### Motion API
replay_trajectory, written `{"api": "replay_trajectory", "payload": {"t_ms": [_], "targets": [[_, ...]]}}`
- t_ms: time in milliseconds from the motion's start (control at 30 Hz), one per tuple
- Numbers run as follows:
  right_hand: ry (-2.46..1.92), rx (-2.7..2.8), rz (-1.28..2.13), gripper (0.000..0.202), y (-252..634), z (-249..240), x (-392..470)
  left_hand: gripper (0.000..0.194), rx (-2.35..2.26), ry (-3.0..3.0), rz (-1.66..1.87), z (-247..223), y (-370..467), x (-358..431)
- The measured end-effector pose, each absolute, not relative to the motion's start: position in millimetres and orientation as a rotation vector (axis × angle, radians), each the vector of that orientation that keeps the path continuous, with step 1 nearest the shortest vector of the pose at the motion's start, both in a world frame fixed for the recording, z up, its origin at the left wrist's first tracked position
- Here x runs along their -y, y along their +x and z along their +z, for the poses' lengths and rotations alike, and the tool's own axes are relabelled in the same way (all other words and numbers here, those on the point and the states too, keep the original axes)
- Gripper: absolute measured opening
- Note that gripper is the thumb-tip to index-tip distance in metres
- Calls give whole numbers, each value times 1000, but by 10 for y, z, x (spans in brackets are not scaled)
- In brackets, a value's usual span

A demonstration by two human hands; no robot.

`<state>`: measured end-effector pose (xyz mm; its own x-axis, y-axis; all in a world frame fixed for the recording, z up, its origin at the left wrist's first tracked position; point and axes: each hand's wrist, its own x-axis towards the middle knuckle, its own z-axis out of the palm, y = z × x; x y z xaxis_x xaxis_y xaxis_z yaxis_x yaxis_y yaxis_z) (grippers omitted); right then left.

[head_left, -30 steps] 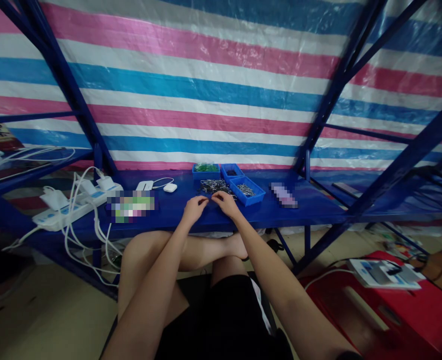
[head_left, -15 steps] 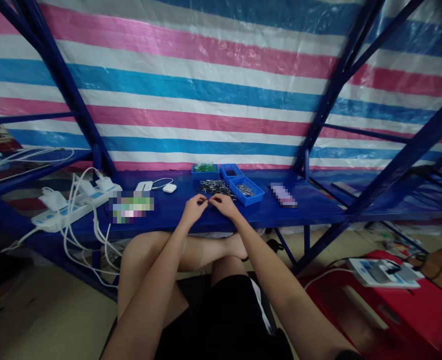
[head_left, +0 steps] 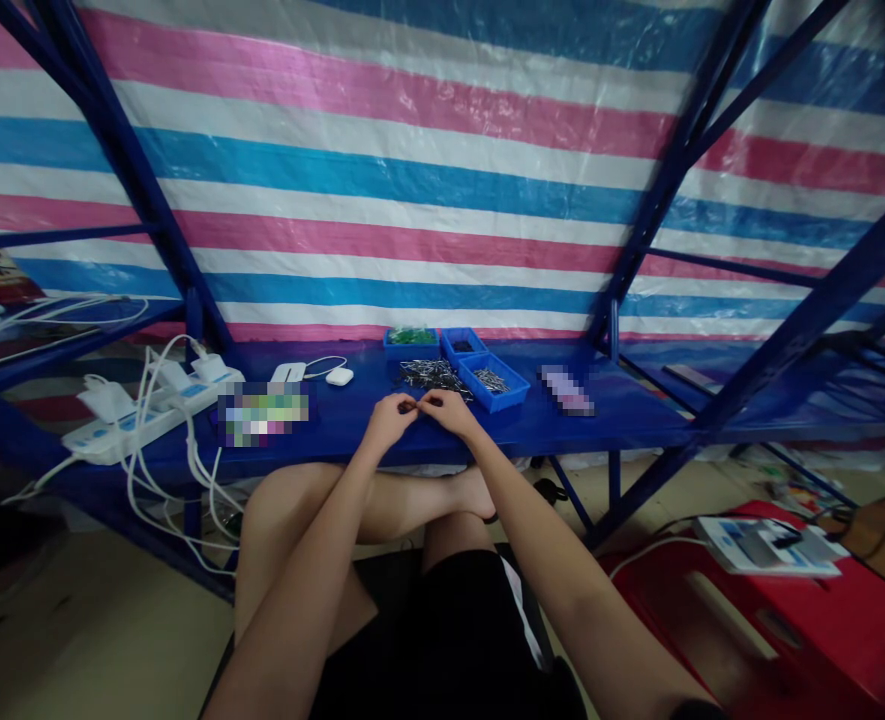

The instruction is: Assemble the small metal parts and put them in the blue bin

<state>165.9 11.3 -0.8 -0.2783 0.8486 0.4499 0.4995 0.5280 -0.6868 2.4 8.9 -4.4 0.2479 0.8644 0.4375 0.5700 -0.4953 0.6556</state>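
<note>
Left hand: over the near part of the bench, fingers curled inward, thumb and forefinger nearly together. Right hand: just beside it, likewise curled, fingertips meeting or almost meeting the left's. Whether either grips a small piece cannot be told at this size.

Loose heap of slim dark and silvery pieces: on the bench, just beyond both hands.

Blue trays, three: right tray, beside the heap, with silvery pieces; middle tray, farther back, dark contents; far left tray, green contents.

Blurred flat object: bench, right. White power strip: left end, plugs and cables attached.
</note>
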Motion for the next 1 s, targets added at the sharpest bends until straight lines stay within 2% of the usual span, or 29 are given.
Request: {"api": "replay_trajectory", "payload": {"t_ms": [667, 1000], "targets": [[-1064, 1887, 568, 19, 1665, 8, -109, 16, -1363, 2256, 1007, 10, 47, -23], [-1059, 1919, 521, 17, 1672, -30, -147, 22, -1343, 2024, 1239, 20, 25, -35]]}}
